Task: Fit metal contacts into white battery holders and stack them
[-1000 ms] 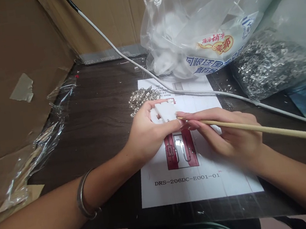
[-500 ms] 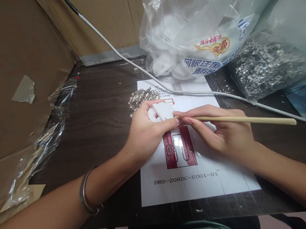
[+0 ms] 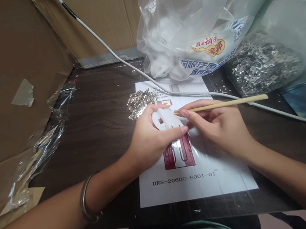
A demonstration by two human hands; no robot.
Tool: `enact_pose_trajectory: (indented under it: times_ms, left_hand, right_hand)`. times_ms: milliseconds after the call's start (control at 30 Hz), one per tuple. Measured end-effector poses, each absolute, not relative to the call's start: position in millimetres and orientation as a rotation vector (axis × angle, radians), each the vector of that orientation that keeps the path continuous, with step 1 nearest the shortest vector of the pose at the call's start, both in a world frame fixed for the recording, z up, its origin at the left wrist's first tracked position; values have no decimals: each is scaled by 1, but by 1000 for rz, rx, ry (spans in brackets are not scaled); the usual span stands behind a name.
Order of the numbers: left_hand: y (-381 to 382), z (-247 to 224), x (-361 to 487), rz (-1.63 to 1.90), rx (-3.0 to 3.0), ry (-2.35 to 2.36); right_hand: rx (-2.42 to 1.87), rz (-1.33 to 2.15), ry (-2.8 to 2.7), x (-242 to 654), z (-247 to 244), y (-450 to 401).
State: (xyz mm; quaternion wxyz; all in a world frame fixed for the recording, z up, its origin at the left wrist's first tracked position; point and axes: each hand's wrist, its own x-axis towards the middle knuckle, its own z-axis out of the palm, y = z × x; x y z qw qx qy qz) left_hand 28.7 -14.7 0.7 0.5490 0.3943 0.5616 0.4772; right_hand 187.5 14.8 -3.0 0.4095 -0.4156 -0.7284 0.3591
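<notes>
My left hand (image 3: 151, 137) grips a white plastic piece (image 3: 167, 119) by its edges, thumb along the near side. The piece has a rounded end with a square hole, and small dark spots mark its face. Between the thumb and fingers of my right hand (image 3: 212, 120) is a thin wooden stick (image 3: 229, 103), held like a pen. Its left end meets the right edge of the white piece. Below both hands lies a printed sheet (image 3: 176, 191) with a red-and-white drawing. A pile of small metal parts (image 3: 140, 102) is just beyond my left hand.
A clear plastic bag (image 3: 170, 27) of white pieces stands at the back, beside another bag of metal parts (image 3: 263, 62). A white cable (image 3: 124, 60) crosses the dark table (image 3: 94, 118). Cardboard (image 3: 7, 43) walls the left side and back.
My left hand has turned the white piece, showing more of its rounded end. The stick's free end has swung upward and away, and its tip sits slightly farther up the piece's edge.
</notes>
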Motion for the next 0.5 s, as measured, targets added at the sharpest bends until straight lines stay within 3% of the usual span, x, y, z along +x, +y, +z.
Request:
enact_pose_trajectory:
  times_ms: [167,333,500]
  left_hand:
    - [-19,2,29,1144,1129,1323]
    - [-17,-5,24,1272,1327,1295]
    - [-15,-5,26,1299,1330,1172]
  right_hand:
    - [-1114,1193,-1578,188,-2,14]
    - [-1095,1261,-1320,192,1,11]
    - [-1109,1513,-1315,190,-1,17]
